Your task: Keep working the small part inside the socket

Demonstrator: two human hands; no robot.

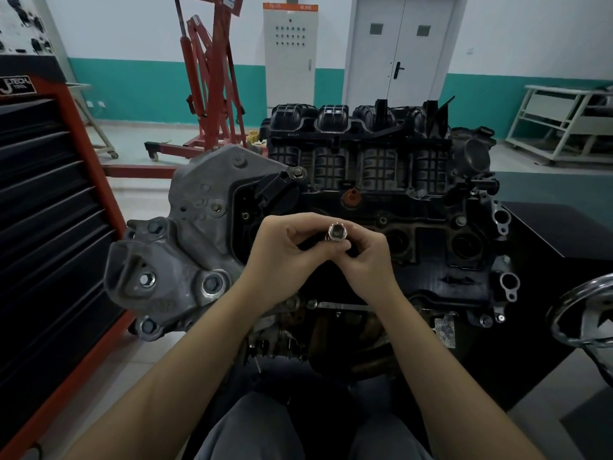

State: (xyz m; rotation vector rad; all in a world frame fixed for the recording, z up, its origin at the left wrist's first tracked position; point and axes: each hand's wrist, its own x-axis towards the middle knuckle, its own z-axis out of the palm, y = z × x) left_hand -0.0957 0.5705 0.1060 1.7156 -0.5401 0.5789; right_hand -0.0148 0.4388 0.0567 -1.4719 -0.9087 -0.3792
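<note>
Both hands pinching a metal socket (337, 232) over the engine (365, 207) mid-top. Left hand (282, 257) fingers curling on its near end, right hand (366, 257) fingertips gripping under the open end, which is facing cam. Tool cabinet (49, 207) sitting left.

"J TECH" on tool cabinet (49, 200), perhaps

Engine block on black stand, pale tiled floor around it.
The engine (365, 207) fills frame centre, sitting on a black stand (547, 240) visible at right. On the floor (139, 194): red engine hoist (212, 94) upper left, black-and-red tool cabinet (49, 210) far left, white rack (564, 124) upper right.
</note>
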